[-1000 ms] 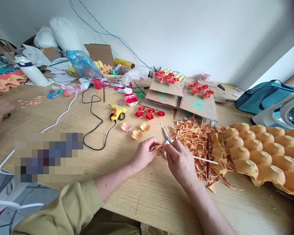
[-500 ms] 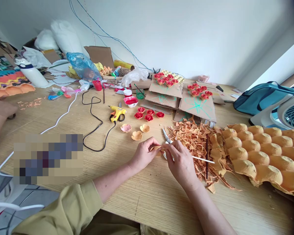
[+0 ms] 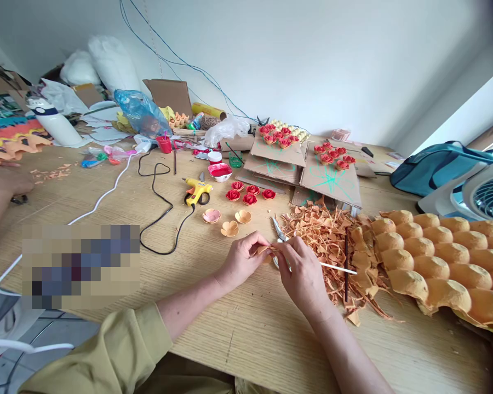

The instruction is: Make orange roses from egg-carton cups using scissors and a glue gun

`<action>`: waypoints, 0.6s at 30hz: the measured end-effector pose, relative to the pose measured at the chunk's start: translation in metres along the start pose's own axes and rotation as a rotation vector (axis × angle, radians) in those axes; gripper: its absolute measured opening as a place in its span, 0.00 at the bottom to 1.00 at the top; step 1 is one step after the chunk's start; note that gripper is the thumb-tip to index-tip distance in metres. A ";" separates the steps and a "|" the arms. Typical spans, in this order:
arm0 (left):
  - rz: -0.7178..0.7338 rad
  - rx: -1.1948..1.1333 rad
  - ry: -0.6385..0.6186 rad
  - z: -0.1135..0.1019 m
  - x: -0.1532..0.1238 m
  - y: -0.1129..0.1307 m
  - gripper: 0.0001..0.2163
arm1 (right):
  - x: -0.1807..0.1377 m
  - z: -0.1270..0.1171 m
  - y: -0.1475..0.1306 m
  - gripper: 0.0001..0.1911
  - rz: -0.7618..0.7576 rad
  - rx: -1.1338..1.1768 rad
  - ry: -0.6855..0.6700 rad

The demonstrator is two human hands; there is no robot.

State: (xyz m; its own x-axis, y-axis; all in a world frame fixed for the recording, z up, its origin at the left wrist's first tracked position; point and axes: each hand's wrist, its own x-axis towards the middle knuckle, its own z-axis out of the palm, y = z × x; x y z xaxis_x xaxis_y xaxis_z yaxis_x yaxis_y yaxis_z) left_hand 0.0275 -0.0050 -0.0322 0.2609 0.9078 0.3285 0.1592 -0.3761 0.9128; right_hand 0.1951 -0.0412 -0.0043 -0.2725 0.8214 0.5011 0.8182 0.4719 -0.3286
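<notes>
Between my two hands is an orange petal-shaped piece of egg carton (image 3: 265,254), partly covered by fingers. My left hand (image 3: 246,256) pinches it from the left. My right hand (image 3: 303,273) closes on its other side. A white stick (image 3: 339,268) sticks out to the right from behind my right hand; whether I grip it cannot be made out. Scissors (image 3: 278,230) lie just beyond my hands, their handles partly hidden. Cup-shaped carton flowers, including an orange one (image 3: 229,229) and a pinkish one (image 3: 211,216), sit ahead of my left hand.
Carton scraps (image 3: 320,235) heap beside an egg tray (image 3: 435,251) on the right. Red flowers (image 3: 250,199), a yellow glue gun (image 3: 197,191) with a black cord, and a dish of red paint (image 3: 220,173) stand ahead. Another person's hand (image 3: 2,183) is at the left.
My hands stay almost in place around the carton piece, with slight finger movement. At the far left, the other person's hand and the orange carton strip have shifted. The view has shifted slightly.
</notes>
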 end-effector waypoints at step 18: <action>0.011 0.040 0.004 0.002 -0.003 0.002 0.02 | 0.001 -0.002 0.000 0.11 0.015 0.058 -0.023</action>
State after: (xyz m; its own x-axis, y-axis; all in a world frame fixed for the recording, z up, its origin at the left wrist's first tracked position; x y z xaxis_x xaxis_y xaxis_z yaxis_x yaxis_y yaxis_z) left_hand 0.0287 -0.0088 -0.0316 0.2595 0.9043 0.3391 0.1946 -0.3929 0.8988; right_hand 0.1959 -0.0409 -0.0020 -0.2723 0.8355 0.4772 0.7917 0.4764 -0.3824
